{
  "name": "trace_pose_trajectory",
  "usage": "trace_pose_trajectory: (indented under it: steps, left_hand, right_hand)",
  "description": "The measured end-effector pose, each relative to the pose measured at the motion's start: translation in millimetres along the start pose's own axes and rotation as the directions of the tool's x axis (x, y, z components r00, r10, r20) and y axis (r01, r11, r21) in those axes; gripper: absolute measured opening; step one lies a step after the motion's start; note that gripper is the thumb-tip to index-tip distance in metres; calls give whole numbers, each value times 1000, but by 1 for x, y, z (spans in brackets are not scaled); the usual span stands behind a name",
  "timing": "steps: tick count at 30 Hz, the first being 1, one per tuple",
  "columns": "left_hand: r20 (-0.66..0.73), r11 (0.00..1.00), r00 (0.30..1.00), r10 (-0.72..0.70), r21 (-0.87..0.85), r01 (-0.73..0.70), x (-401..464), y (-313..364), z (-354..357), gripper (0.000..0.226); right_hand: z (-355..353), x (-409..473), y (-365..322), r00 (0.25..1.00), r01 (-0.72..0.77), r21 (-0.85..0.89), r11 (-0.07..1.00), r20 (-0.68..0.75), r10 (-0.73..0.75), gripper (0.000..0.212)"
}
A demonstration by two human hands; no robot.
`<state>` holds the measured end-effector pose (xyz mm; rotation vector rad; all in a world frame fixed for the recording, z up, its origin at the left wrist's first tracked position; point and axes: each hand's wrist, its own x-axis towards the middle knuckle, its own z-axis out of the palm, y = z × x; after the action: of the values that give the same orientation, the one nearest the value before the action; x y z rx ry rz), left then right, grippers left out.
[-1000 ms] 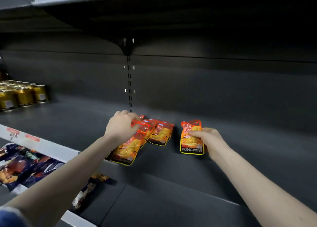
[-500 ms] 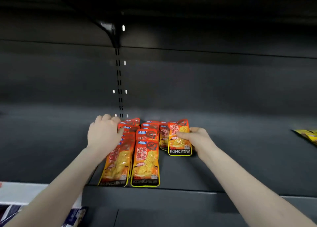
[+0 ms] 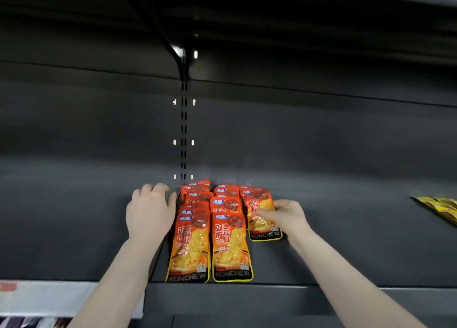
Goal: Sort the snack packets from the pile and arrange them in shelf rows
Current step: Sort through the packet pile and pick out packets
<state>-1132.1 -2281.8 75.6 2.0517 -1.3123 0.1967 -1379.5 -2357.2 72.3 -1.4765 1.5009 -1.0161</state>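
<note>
- Head view: right hand [image 3: 284,216] pinched the third-row packet [image 3: 262,218] on the shelf [image 3: 346,241]; a skewed release risked overlapping the middle row [image 3: 230,231] beside its fingers;
- left hand [image 3: 150,214], fingers loosely extended, pressed the left row [image 3: 191,241]; excess push could buckle it.

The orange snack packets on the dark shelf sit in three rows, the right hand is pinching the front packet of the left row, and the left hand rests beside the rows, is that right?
Not quite. The head view shows the right hand pinching the front packet of the right row, not the left. The rest stands: three rows of orange snack packets on the dark shelf, left hand beside them.
</note>
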Motion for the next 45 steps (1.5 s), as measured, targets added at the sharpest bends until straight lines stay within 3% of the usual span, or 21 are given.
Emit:
trace_pose_trajectory:
  steps: [4, 7, 13, 17, 24, 31, 35, 40, 45]
  left_hand:
    - [98, 993, 991, -92, 82, 84, 1, -8, -1, 37]
    - [125, 992, 987, -103, 84, 93, 2, -8, 0, 37]
    - [167, 990, 979, -115, 105, 98, 4, -9, 1, 39]
    - [206, 985, 971, -121, 149, 91, 5, -7, 2, 41]
    - [272, 978, 957, -105, 202, 49, 7, -8, 5, 38]
    - [229, 997, 971, -72, 56, 61, 6, -5, -2, 37]
    - [138, 998, 990, 8, 59, -17, 3, 13, -11, 38]
    - [75, 983, 989, 126, 127, -135, -20, 68, -19, 37]
    - [111, 958, 961, 252, 111, -264, -64, 149, 4, 32]
  right_hand:
    - [7, -2, 1, 988, 98, -365, 926, -80, -136, 34]
    - [9, -8, 1, 980, 92, -502, 860, -110, -169, 40]
    - [11, -17, 1, 964, 95, -651, 753, -130, -234, 54]
    - [13, -25, -4, 961, 99, -728, 679, -106, -254, 46]
    - [20, -35, -4, 930, 95, -921, 377, -53, -363, 60]
    - [4, -31, 2, 920, 135, -922, 362, -20, -392, 53]
    - [-23, -33, 7, 890, 161, -946, 282, 16, -455, 40]
    - [-82, -36, 16, 892, 149, -935, 321, -13, -453, 29]
    - [-163, -46, 40, 861, 134, -929, 345, -63, -504, 20]
